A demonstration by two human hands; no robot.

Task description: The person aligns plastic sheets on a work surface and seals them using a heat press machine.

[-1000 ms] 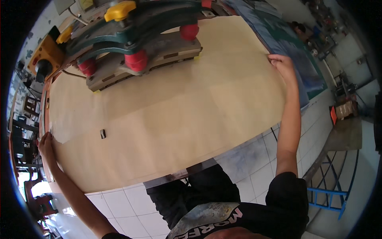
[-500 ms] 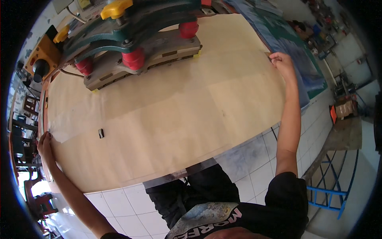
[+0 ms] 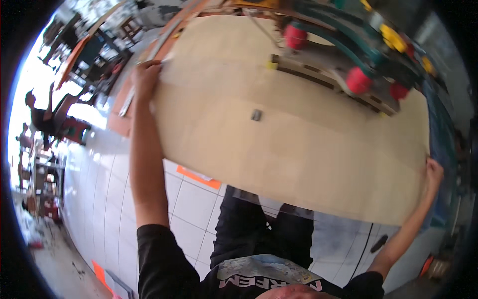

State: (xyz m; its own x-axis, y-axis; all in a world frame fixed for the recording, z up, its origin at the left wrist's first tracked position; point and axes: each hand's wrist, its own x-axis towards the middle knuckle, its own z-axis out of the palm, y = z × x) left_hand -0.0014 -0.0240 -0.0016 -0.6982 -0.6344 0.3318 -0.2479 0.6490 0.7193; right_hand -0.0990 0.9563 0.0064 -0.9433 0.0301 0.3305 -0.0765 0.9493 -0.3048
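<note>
Left fingers [image 3: 154,63], right fingers [image 3: 430,161] at edges of tan sheet [image 3: 219,134], arms [image 3: 148,174] spread.

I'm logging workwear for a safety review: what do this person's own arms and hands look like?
Both forearms are bare below short black sleeves. The left hand and right hand are ungloved. No watch or bracelet is visible, though the picture is slightly blurred.

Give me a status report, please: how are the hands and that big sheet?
Left hand at left edge of sheet, right hand at right edge. Sheet spread out. Machine over far part, small dark block on top.
</note>
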